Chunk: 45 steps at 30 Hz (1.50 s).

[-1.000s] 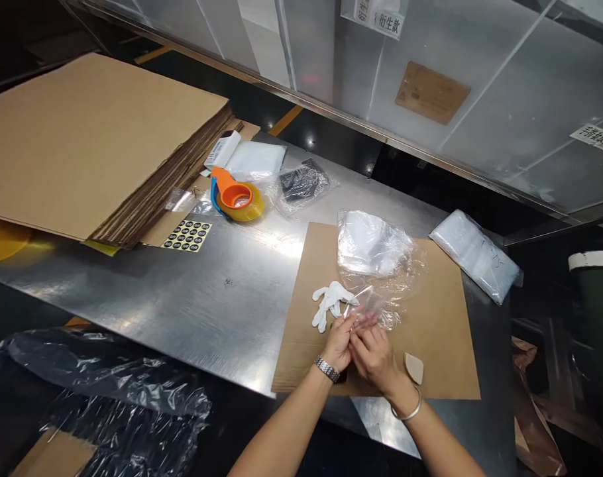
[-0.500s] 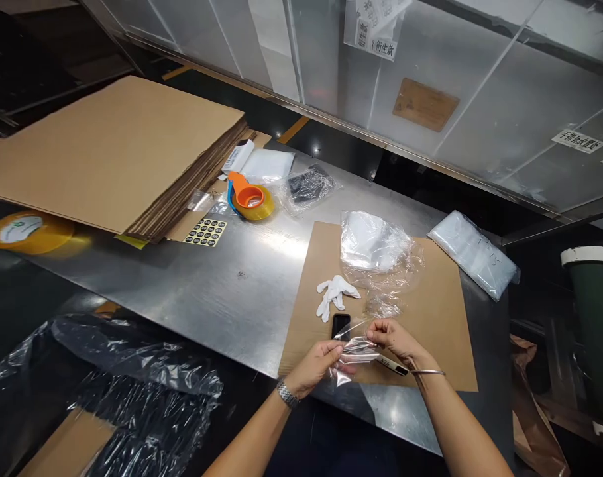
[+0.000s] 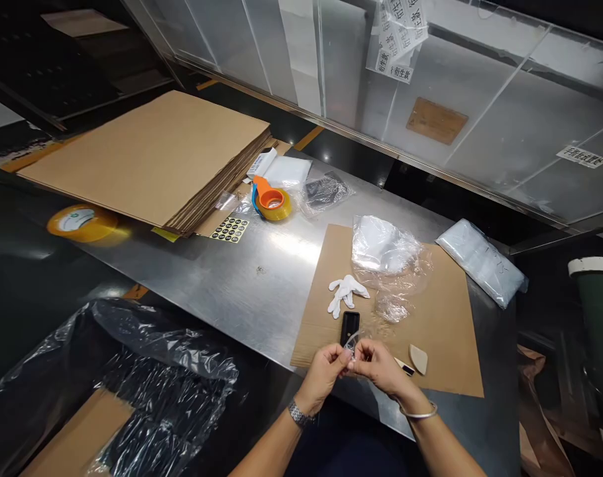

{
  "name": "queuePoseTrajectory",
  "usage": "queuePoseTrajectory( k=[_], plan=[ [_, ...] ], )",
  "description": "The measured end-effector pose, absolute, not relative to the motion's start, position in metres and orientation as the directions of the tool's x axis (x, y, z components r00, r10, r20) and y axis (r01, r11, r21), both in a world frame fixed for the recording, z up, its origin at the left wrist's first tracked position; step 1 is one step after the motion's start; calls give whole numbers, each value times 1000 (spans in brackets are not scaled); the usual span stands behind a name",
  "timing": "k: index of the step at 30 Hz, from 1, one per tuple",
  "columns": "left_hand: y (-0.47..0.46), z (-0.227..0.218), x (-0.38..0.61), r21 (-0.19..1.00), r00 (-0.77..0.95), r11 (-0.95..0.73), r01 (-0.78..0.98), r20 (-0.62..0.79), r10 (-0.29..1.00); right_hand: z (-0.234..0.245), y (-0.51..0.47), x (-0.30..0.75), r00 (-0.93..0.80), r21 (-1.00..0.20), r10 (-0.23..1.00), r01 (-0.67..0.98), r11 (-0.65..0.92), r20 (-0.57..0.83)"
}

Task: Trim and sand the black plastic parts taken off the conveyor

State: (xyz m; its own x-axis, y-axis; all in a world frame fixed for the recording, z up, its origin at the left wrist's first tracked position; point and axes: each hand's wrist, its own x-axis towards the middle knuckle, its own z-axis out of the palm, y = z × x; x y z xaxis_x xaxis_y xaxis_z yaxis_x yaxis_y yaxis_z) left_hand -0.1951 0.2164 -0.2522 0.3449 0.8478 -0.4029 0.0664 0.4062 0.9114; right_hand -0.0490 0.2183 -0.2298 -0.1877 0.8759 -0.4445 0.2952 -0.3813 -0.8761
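My left hand (image 3: pixel 325 370) and my right hand (image 3: pixel 378 366) meet at the near edge of a brown cardboard sheet (image 3: pixel 445 331), both pinched on a small scrunched piece of clear plastic film (image 3: pixel 354 343). Just beyond my fingers a small black object (image 3: pixel 350 324) lies on the sheet. A white glove (image 3: pixel 346 293) rests a little farther out. A beige wedge-shaped piece (image 3: pixel 419 358) sits to the right of my right hand.
Clear plastic bags (image 3: pixel 388 255) lie on the sheet, another bag (image 3: pixel 482 260) at the right. A stack of flat cardboard (image 3: pixel 147 156), an orange tape dispenser (image 3: pixel 272 199), a sticker sheet (image 3: pixel 230 229) and a yellow tape roll (image 3: pixel 80 222) sit left. A bin with black plastic liner (image 3: pixel 132 384) stands below.
My hands drew together and gathered the plastic film into a small bunch. The black object now lies uncovered on the sheet. The view shifted left.
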Motion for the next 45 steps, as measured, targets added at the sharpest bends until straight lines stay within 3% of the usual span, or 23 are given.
queuePoseTrajectory(
  k=[7, 12, 14, 17, 21, 25, 30, 38, 41, 45],
  plan=[
    [199, -273, -232, 923, 309, 194, 332, -300, 902, -256, 189, -69, -41, -854, 928, 407, -324, -371],
    [171, -288, -243, 821, 332, -176, 544, -18, 943, -260, 161, -102, -122, -820, 952, 546, -172, -280],
    [166, -298, -250, 769, 322, -239, 593, 46, 945, -263, 157, -106, -135, -800, 953, 582, -146, -271],
    [169, -313, -264, 737, 194, -185, 651, 74, 978, -276, 160, -98, -19, -724, 955, 656, -212, -297],
    [184, -328, -279, 692, 32, -91, 716, 98, 995, -303, 169, -80, 237, -527, 913, 756, -388, -333],
    [194, -336, -276, 653, -26, -24, 757, 67, 997, -320, 179, -73, 293, -381, 884, 820, -428, -364],
    [199, -341, -259, 608, -41, 28, 794, 7, 999, -317, 185, -68, 296, -310, 877, 852, -421, -377],
    [198, -344, -235, 600, -27, 59, 798, -62, 998, -299, 174, -57, 301, -371, 876, 817, -441, -378],
    [198, -345, -229, 624, -16, 69, 779, -90, 996, -291, 166, -52, 239, -471, 883, 773, -425, -405],
    [199, -349, -227, 686, 30, 64, 725, -123, 992, -283, 152, -46, 0, -668, 871, 642, -377, -491]
  ],
)
